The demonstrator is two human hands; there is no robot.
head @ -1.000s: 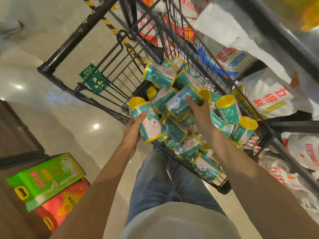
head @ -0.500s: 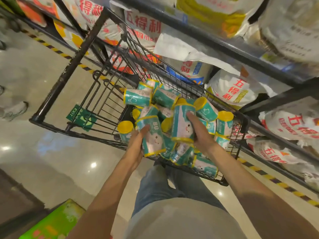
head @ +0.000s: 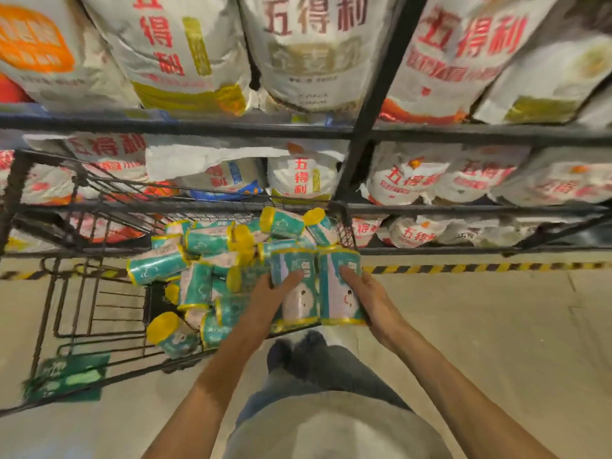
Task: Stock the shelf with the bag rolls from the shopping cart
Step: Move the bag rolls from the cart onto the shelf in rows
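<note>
I lift two teal bag rolls: left hand (head: 271,293) grips one (head: 294,286), right hand (head: 371,299) the other (head: 337,293); cart (head: 99,313) at nine o'clock; shelf (head: 463,134) at twelve.

— Left hand (head: 270,294)?
— Reaching forward from a bare forearm, fingers curled round a bag roll (head: 295,286), fingertips spread over its face.
— Right hand (head: 366,298)?
— Also stretched out on a bare forearm, gripping a second bag roll (head: 339,288) from its outer side, fingers wrapped across the front.
— Relative placement?
— Side by side at the same height, palms turned toward each other, both arms angled inward from the lower corners.
</note>
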